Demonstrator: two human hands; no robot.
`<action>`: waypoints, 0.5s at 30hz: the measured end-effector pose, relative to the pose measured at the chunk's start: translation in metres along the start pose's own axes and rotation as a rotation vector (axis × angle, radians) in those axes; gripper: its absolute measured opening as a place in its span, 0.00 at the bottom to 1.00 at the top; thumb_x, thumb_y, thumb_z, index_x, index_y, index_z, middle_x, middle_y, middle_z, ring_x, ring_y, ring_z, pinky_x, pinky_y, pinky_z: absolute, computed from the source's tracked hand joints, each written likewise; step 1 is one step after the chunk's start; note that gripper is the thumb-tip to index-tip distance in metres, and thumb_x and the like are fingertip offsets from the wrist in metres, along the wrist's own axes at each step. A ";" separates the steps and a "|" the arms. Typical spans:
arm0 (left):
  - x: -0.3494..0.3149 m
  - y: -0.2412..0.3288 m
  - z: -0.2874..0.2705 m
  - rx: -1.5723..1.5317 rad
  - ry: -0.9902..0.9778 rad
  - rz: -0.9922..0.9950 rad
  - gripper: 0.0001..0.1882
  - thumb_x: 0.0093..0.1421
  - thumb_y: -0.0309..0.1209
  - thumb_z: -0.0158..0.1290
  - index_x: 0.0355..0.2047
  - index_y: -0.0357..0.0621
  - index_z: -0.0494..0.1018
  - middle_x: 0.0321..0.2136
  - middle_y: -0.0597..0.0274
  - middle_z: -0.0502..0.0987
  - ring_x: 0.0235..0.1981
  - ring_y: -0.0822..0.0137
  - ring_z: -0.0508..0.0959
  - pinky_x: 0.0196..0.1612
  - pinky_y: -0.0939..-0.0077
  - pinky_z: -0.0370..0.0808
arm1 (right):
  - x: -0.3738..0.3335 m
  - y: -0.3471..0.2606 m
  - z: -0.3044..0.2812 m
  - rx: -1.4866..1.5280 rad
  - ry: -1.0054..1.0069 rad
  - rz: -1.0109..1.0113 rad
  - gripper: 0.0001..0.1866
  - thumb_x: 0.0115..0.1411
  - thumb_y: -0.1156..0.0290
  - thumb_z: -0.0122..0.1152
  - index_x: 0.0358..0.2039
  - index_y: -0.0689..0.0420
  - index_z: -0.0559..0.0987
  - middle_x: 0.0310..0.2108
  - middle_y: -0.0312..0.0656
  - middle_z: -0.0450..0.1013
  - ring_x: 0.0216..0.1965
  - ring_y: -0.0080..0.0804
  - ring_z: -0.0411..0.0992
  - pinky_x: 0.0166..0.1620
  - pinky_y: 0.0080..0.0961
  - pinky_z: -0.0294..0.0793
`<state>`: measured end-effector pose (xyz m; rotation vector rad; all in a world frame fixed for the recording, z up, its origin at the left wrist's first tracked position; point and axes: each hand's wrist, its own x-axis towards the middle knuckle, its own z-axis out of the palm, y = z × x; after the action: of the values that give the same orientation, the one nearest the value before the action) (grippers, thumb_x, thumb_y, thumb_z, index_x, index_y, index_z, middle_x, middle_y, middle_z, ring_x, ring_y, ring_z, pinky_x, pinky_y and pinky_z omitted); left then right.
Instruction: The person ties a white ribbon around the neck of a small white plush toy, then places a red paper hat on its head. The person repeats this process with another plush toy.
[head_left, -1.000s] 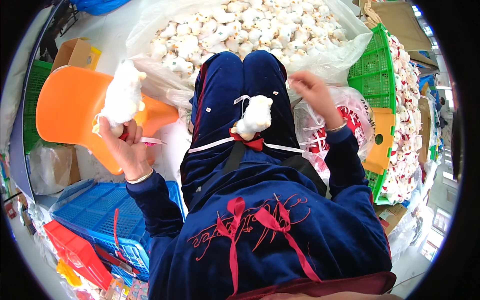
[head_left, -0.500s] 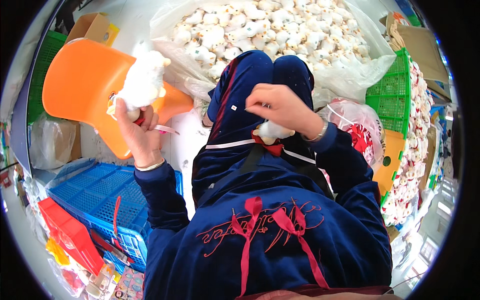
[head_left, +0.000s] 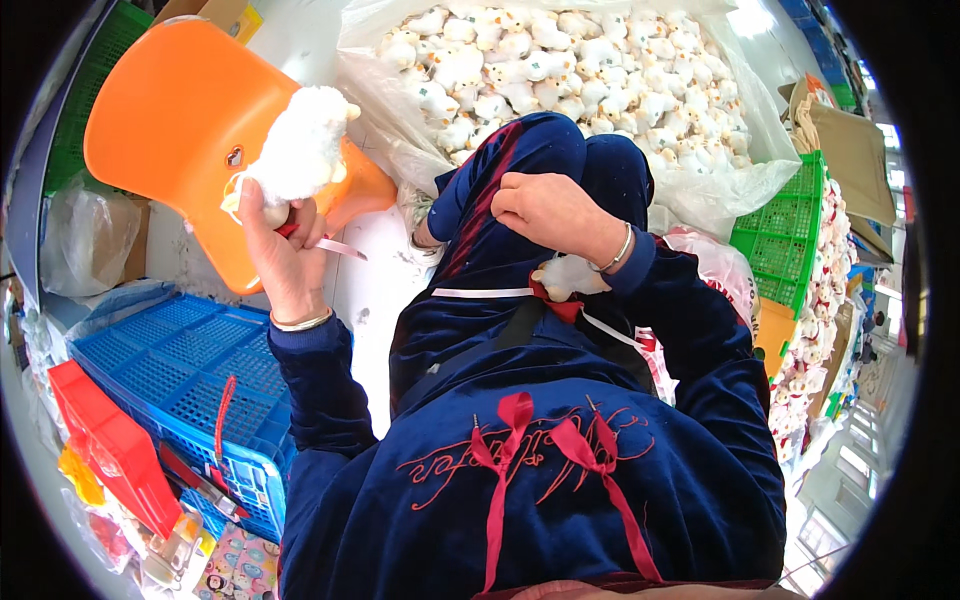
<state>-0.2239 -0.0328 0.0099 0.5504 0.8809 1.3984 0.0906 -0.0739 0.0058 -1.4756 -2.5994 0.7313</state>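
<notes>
My left hand (head_left: 285,245) is wrapped round a fluffy white plush toy (head_left: 303,145), held up over the orange chair. A strip of red cloth and a pale ribbon (head_left: 343,248) stick out beside its fingers. Above my thighs, my right hand (head_left: 553,212) has its fingertips pressed together; what they pinch, if anything, is too small to make out. Just below that hand, a second white plush toy (head_left: 572,277) lies at my lap with a red cloth (head_left: 563,309) at it. White ribbons (head_left: 483,293) stretch out to either side of this toy.
Ahead lies a large clear plastic bag (head_left: 765,188) full of small white plush toys (head_left: 560,75). The orange chair (head_left: 180,120) stands at front left. A blue crate (head_left: 190,360) and red bin (head_left: 115,445) are at left. Green crates (head_left: 780,225) hold more toys at right.
The whole view has shifted slightly. My right hand's fingers have curled in more, and a small white square that lay on my thigh no longer shows. My left hand keeps its hold on the plush toy.
</notes>
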 end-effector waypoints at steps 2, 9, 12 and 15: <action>0.000 0.001 -0.003 0.000 0.007 -0.001 0.21 0.68 0.51 0.52 0.46 0.48 0.69 0.26 0.65 0.69 0.14 0.81 0.57 0.17 0.85 0.50 | 0.002 0.004 0.000 0.018 0.031 -0.003 0.06 0.61 0.68 0.59 0.31 0.56 0.79 0.31 0.43 0.74 0.35 0.45 0.76 0.38 0.38 0.76; 0.002 0.006 -0.023 -0.016 0.072 0.017 0.20 0.68 0.52 0.52 0.43 0.48 0.70 0.26 0.67 0.69 0.14 0.81 0.56 0.17 0.85 0.48 | 0.016 0.016 -0.012 0.267 0.016 0.097 0.08 0.64 0.69 0.56 0.32 0.60 0.79 0.26 0.43 0.78 0.29 0.43 0.77 0.35 0.35 0.76; 0.001 0.011 -0.031 -0.018 0.087 0.046 0.19 0.67 0.51 0.52 0.43 0.49 0.70 0.26 0.67 0.69 0.14 0.81 0.56 0.18 0.84 0.48 | 0.024 0.003 -0.027 0.608 -0.054 0.323 0.08 0.65 0.73 0.54 0.36 0.61 0.80 0.24 0.39 0.77 0.25 0.32 0.75 0.33 0.27 0.75; 0.003 0.018 -0.041 -0.030 0.104 0.058 0.19 0.67 0.51 0.53 0.43 0.49 0.70 0.26 0.67 0.69 0.15 0.81 0.56 0.18 0.84 0.49 | 0.038 -0.016 -0.026 0.802 -0.080 0.191 0.10 0.64 0.76 0.50 0.40 0.62 0.81 0.28 0.37 0.77 0.28 0.22 0.73 0.34 0.20 0.73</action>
<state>-0.2676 -0.0342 -0.0010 0.4868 0.9319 1.5019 0.0647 -0.0401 0.0290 -1.4148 -1.8190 1.6214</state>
